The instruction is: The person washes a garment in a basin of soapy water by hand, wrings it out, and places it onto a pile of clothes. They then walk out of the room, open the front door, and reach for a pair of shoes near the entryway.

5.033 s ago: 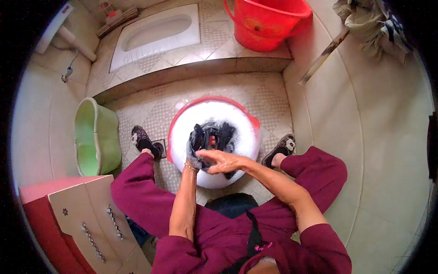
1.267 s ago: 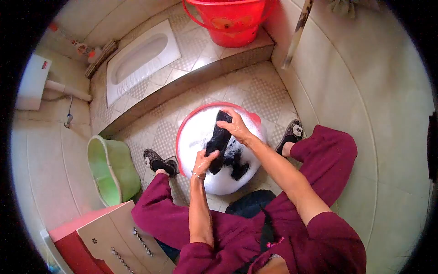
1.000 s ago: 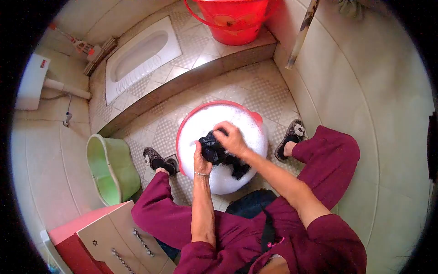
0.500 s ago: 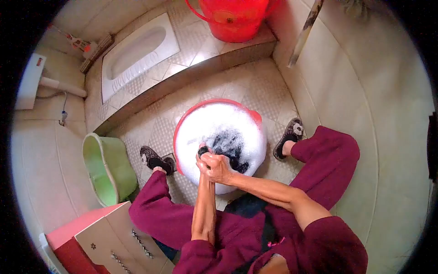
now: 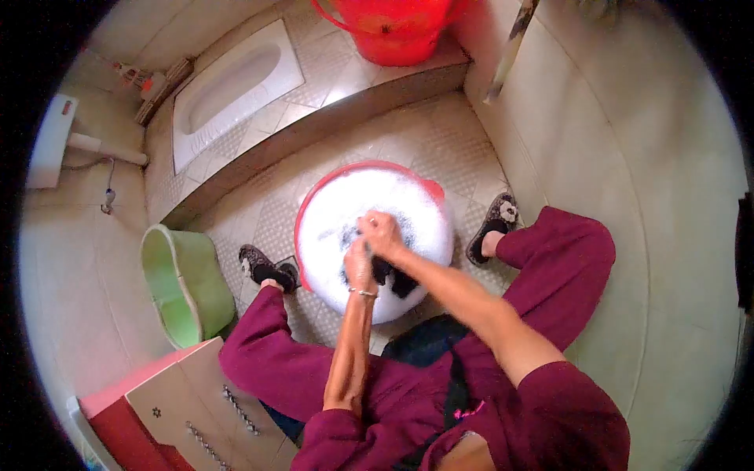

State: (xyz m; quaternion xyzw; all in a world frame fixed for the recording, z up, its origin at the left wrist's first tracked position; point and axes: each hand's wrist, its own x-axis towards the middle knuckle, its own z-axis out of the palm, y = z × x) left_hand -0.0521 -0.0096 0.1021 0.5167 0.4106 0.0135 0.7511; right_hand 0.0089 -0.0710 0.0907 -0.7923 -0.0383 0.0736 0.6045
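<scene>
A red basin point(image 5: 307, 212) full of white suds point(image 5: 338, 200) stands on the floor between my feet. Dark wet cloth point(image 5: 402, 284) shows through the foam and hangs below my hands. Over the middle of the basin, my left hand point(image 5: 359, 265), with a bracelet at its wrist, is closed on part of this cloth. Just beyond it my right hand point(image 5: 380, 233) has its fingers curled round another part. The two fists are close together, and most of the cloth between them is hidden.
A green tub point(image 5: 188, 282) stands at the left, behind a drawer cabinet point(image 5: 200, 404). Ahead, a raised tiled step point(image 5: 330, 110) carries a squat toilet point(image 5: 236, 90) and a red bucket point(image 5: 393, 39). A pole point(image 5: 510, 55) leans by the right wall.
My right hand has moved forward off my left hand, where the two were clasped together. More dark cloth now hangs under my hands. The view has shifted slightly.
</scene>
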